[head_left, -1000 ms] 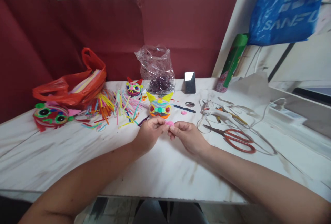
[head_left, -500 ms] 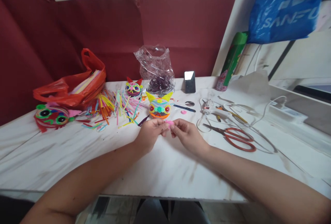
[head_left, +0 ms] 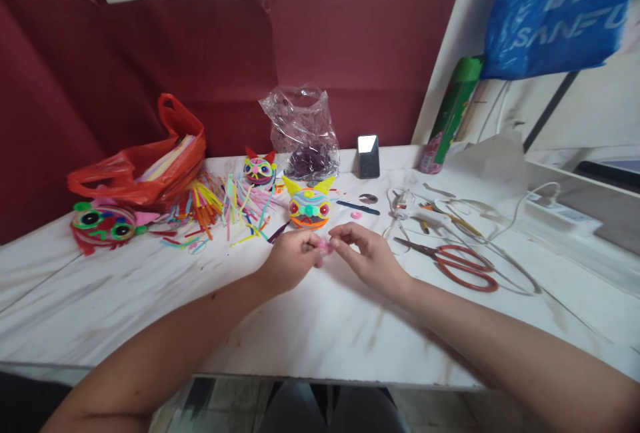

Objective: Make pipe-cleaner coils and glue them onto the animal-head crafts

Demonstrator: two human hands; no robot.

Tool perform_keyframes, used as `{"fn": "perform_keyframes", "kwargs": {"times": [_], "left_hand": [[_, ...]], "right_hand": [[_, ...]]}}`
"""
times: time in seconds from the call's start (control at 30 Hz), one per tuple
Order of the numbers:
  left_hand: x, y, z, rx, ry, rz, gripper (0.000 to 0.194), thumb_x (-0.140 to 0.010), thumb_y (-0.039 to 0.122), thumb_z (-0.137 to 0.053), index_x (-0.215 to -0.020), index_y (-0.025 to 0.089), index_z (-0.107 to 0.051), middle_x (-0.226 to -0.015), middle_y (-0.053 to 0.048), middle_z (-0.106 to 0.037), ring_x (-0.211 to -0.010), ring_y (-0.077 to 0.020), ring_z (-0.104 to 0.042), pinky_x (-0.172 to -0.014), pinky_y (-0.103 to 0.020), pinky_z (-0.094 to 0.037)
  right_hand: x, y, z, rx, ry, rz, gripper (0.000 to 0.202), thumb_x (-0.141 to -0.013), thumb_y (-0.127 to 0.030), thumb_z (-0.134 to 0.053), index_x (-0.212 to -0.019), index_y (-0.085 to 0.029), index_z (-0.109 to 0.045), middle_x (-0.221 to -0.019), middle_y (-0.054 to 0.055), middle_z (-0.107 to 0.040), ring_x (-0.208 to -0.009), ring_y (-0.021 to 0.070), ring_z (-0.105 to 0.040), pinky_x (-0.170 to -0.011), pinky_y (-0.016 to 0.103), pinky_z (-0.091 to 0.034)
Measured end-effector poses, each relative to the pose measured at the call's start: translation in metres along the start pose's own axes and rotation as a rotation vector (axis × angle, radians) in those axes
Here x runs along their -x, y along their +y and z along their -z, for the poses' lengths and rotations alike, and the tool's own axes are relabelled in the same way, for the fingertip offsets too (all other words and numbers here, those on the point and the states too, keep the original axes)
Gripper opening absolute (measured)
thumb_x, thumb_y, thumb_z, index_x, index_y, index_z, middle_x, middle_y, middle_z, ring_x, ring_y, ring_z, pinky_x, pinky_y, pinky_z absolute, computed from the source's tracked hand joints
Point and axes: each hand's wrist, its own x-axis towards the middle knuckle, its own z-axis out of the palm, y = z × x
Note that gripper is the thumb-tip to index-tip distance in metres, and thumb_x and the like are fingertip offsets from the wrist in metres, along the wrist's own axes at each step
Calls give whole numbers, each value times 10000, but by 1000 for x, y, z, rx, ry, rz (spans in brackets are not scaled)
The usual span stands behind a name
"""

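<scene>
Step, I judge: working the pink piece (head_left: 326, 247), in front of the yellow-eared head (head_left: 309, 208). Left fingers (head_left: 311, 240) pinch it; right fingers (head_left: 346, 252) parted alongside, contact unclear. Next move calls for steady left pinch.

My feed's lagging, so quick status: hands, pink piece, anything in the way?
Left hand pinches small pink piece. Right hand at its edge, grip unclear, piece blurred. Yellow-eared figure just beyond hands; scissors off to the right.

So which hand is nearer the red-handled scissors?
The right hand; the scissors lie to its right, blades pointing towards it. The left hand is farther off, on the right hand's other side.
</scene>
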Motion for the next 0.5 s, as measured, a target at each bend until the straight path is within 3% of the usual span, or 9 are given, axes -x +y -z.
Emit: {"fn": "perform_keyframes", "kwargs": {"times": [0.1, 0.2, 0.33, 0.5], "left_hand": [[2, 0, -1, -130, -50, -54, 79, -708, 193, -553, -643, 163, -587, -522, 28, -590, -454, -86, -500, -469, -198, -371], [3, -2, -4, -165, -53, -94, 102, -723, 199, -550, -629, 169, -575, -551, 14, -617, -499, -104, -557, -511, -211, -412], [1, -7, -6, -47, -20, -88, 94, -738, 253, -580, -685, 175, -583, -660, -19, -674, -632, -146, -642, -595, -236, -473], [0, -6, -7, 104, 1, -78, 112, -734, 269, -610, -719, 161, -580, -683, -22, -667, -663, -148, -650, -643, -253, -503]], "right_hand": [[1, 0, -1, 60, -38, 87, 99, -808, -270, -544, -801, -187, -598, -765, 34, -621, -715, 146, -571, -653, 270, -443], [0, 0, -2, 51, -72, 31, 127, -812, -268, -524, -731, -188, -580, -738, 27, -603, -707, 146, -557, -638, 268, -427], [-3, 3, -2, -110, -100, -144, 154, -801, -316, -526, -727, -184, -553, -675, 6, -592, -637, 133, -536, -602, 265, -411], [-1, 0, -3, -150, 9, -128, 166, -788, -341, -541, -731, -184, -541, -684, 16, -584, -643, 140, -528, -606, 277, -412]]}}
